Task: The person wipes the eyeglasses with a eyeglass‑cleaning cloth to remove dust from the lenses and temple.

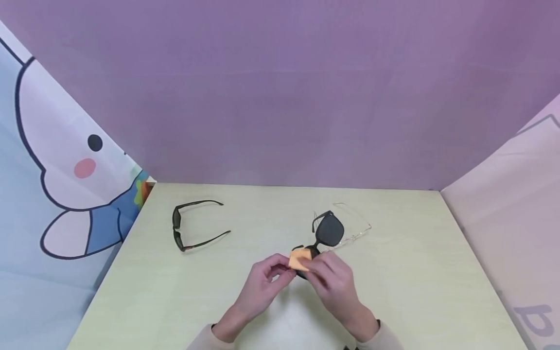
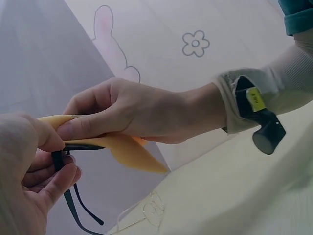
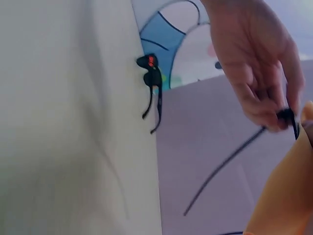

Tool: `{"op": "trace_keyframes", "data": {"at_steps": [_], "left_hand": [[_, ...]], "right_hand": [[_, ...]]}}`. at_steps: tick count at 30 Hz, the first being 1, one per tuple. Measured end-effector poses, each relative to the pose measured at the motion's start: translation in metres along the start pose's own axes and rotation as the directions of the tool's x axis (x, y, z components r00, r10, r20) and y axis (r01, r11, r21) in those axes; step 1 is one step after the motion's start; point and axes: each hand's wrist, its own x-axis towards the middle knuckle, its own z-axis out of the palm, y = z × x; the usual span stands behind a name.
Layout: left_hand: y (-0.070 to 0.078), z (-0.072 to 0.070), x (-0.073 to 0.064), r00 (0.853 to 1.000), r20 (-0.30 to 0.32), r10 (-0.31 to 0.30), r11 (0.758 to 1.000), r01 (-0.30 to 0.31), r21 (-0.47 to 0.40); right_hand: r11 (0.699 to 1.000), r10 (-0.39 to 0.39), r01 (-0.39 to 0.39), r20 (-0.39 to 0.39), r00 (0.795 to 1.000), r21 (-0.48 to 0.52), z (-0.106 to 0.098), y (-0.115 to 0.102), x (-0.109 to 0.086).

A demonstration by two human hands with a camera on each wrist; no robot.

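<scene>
Both hands are at a pair of black sunglasses held above the table. My left hand pinches the frame near one hinge; in the left wrist view the temples hang below its fingers. My right hand pinches a yellow-orange cloth folded over the nearer lens, thumb on top. That lens is mostly hidden by the cloth and fingers, while the other dark lens shows uncovered. A loose end of the cloth droops past the right fingers in the left wrist view.
Another pair of black glasses lies unfolded at the table's left, temples pointing right. Thin wire-framed glasses lie behind the held pair, partly covered by it. A purple curtain backs the pale table, with printed curtains at both sides.
</scene>
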Motion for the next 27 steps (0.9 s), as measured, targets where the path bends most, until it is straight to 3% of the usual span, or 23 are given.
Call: {"op": "trace_keyframes", "data": {"at_steps": [4,11,17,20,27], "left_hand": [[0.0,0.0,0.001,1.0,0.005,0.004,1.0,-0.004,-0.003],[0.002,0.001,0.0,0.999,-0.007,-0.041,0.999,0.041,-0.002],[0.002,0.0,0.0,1.0,0.003,-0.016,1.0,0.016,-0.018],[0.003,-0.001,0.0,1.0,0.005,-0.015,1.0,0.015,-0.022],[0.004,0.0,-0.001,0.999,-0.01,-0.048,0.999,0.048,-0.015]], "right_hand": [[0.999,-0.038,0.038,0.006,0.999,-0.006,0.001,-0.001,0.002],[0.992,0.107,-0.11,-0.049,0.993,-0.067,-0.007,0.009,0.008],[0.999,-0.041,0.041,-0.008,0.999,-0.019,0.001,-0.002,0.002],[0.998,-0.067,0.067,-0.007,0.998,-0.015,0.003,-0.004,0.002],[0.992,0.11,-0.113,-0.048,0.993,-0.064,-0.007,0.009,0.008]]}}
